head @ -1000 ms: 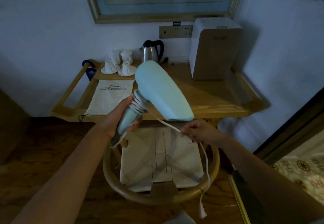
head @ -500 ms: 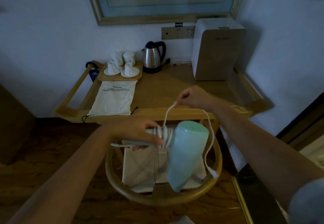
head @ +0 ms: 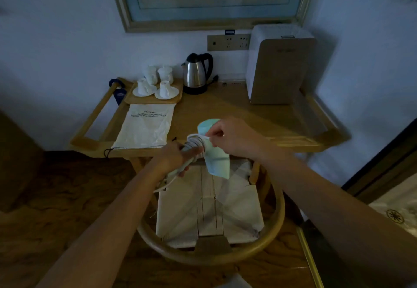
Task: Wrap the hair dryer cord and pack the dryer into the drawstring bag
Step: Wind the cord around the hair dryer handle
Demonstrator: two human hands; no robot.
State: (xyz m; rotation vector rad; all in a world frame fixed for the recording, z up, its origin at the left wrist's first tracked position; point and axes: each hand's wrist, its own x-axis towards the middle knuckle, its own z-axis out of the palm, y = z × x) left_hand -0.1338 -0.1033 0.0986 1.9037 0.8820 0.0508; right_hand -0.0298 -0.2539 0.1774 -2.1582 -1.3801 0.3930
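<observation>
A pale blue hair dryer is held over the table's front edge, its barrel pointing down toward the chair. My left hand grips its handle. The white cord lies in several coils around the handle where it meets the barrel. My right hand pinches the cord's loose end against the dryer body. One stretch of cord trails out below my left hand. The white drawstring bag lies flat on the table's left part, its dark string hanging at the front edge.
The wooden table carries a tray of white cups, a steel kettle and a white box appliance at the back. A round-backed chair with a pale seat stands right under my hands.
The dryer has swung from barrel-up to barrel-down and moved up over the table edge. My right hand has come in from a raised cord to the dryer; the hanging length is now wound in.
</observation>
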